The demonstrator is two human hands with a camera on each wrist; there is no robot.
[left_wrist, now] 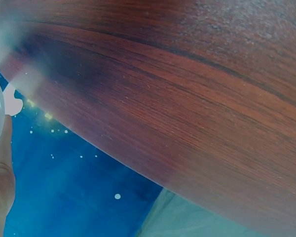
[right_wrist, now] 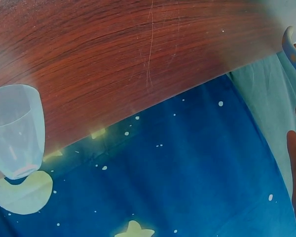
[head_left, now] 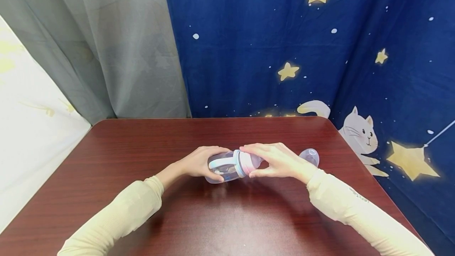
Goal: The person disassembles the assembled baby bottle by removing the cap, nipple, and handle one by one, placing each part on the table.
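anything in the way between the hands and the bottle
Nothing visible. The left hand grips the bottle by its body, the right hand by its pink ring. The clear cap sits off to the right, not between them.

In the head view, the left hand (head_left: 199,162) covers part of the lower end of the clear bottle (head_left: 231,174), and the right hand (head_left: 277,161) hides part of its pink collar (head_left: 246,162) and tip. The clear cap (head_left: 309,155) is partly covered by the right wrist. Lettering (head_left: 359,195) on the right sleeve (head_left: 376,224) is too small to read, and both sleeves run off the bottom edge. The left wrist view cuts off the left hand at its left edge; the right wrist view crops the right hand at right and the cap at left.
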